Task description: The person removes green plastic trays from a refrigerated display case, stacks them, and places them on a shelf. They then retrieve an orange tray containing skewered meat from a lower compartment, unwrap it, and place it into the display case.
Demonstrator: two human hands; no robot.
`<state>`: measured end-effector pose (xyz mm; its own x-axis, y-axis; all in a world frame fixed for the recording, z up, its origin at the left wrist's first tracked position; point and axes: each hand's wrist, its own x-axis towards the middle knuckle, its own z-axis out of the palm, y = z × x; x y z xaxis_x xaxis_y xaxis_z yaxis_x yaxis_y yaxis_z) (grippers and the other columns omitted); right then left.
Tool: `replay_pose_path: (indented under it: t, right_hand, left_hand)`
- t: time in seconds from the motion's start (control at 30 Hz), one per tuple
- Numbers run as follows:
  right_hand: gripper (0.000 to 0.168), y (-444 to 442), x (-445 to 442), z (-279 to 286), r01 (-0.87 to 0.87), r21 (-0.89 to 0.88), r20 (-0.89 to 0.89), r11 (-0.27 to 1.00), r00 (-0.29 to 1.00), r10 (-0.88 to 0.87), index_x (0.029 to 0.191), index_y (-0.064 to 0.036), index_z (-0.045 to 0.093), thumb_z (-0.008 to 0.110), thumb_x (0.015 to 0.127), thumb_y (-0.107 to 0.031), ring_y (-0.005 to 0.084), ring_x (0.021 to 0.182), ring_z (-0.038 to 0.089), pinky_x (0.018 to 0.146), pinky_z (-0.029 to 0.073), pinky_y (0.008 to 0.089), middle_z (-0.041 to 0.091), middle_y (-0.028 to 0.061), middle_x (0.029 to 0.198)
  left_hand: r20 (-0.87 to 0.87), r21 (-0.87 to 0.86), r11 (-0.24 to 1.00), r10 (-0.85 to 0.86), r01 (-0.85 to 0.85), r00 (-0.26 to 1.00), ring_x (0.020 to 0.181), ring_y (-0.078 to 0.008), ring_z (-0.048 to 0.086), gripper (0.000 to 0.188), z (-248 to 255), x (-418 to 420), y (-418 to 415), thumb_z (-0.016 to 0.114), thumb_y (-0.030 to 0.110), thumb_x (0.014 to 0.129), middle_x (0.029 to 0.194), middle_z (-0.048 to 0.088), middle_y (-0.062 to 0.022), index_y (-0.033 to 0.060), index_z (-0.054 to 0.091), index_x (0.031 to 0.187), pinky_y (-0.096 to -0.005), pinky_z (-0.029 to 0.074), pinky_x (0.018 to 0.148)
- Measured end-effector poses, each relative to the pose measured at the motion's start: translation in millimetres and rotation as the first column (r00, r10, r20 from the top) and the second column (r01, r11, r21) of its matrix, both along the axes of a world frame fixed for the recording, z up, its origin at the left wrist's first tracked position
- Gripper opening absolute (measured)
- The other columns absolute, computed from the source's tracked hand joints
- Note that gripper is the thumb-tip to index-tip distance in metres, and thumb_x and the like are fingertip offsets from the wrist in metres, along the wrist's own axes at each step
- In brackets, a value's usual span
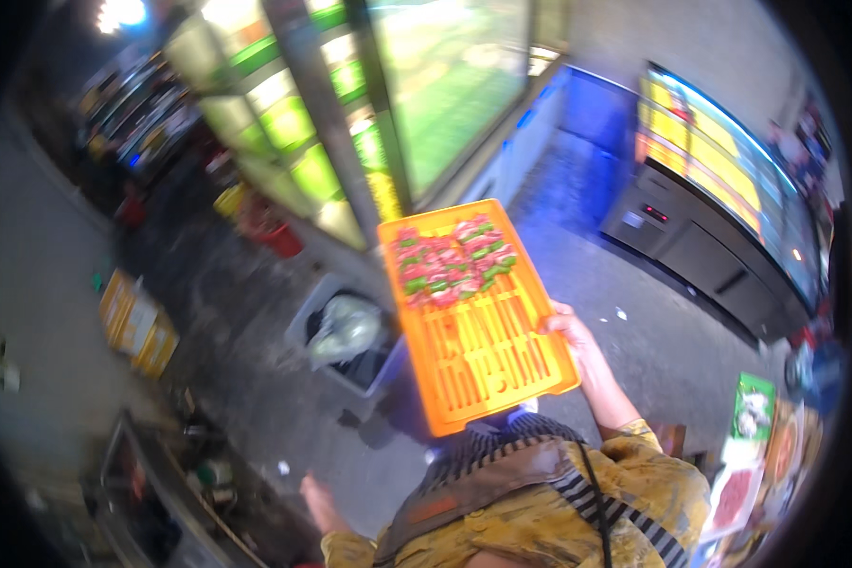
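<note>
My right hand (566, 326) grips the right edge of an orange plastic tray (468, 419), with the thumb over its rim. Raw meat skewers with green pepper pieces (454, 263) lie side by side at the tray's far end; the near end shows its slotted bottom. The skewers' sticks run towards me and are hard to make out. Low at the left, away from the tray, hangs my left hand (317, 497); it is blurred, and its finger positions are unclear.
A grey bin with a plastic bag (346, 330) stands left of the tray. Farther left are yellow cartons (138, 323) and a metal-edged trough. Lit glass cabinets (454, 92) stand ahead, a steel display fridge (710, 248) at right. Food trays (735, 497) lie at lower right.
</note>
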<state>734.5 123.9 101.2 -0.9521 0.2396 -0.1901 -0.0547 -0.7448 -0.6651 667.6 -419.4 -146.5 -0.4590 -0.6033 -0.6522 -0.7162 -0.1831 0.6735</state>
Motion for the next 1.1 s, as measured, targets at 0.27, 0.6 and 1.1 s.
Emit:
replay_pose_path:
  t: [0.27,0.6,1.1]
  right_hand:
    - [0.064,59,16,12,0.166,0.114,-0.03,0.98,0.986,-0.164,0.114,0.007,0.044,0.043,0.051,0.011,0.0223,0.09,0.058,0.079,0.049,0.032,0.055,0.0158,0.104]
    - [0.061,211,70,18,0.411,0.109,-0.014,0.905,0.911,-0.412,0.114,0.007,0.043,0.041,0.053,0.011,0.0224,0.088,0.059,0.078,0.049,0.0319,0.055,0.0163,0.105]
    - [0.049,545,53,11,0.384,0.417,-0.002,0.824,0.907,-0.422,0.123,-0.002,0.041,0.054,0.082,-0.026,0.0107,0.098,0.05,0.084,0.04,0.027,0.052,0.006,0.113]
  left_hand:
    - [-0.739,0.628,-0.096,-0.384,0.772,0.553,0.106,-0.0305,0.047,0.067,199,-88,343,0.031,0.057,0.083,0.12,0.045,-0.0165,0.0034,0.035,0.124,-0.0397,0.039,0.085]
    - [-0.727,0.617,-0.316,-0.581,0.72,0.368,0.109,-0.0269,0.045,0.051,243,-80,613,0.03,0.04,0.09,0.124,0.042,-0.0135,0.0028,0.032,0.125,-0.039,0.038,0.09]
    - [-0.819,0.539,-0.487,-0.493,0.687,0.293,0.108,-0.028,0.046,0.053,243,-128,985,0.032,0.042,0.089,0.123,0.041,-0.0142,0.0035,0.031,0.126,-0.0387,0.04,0.089]
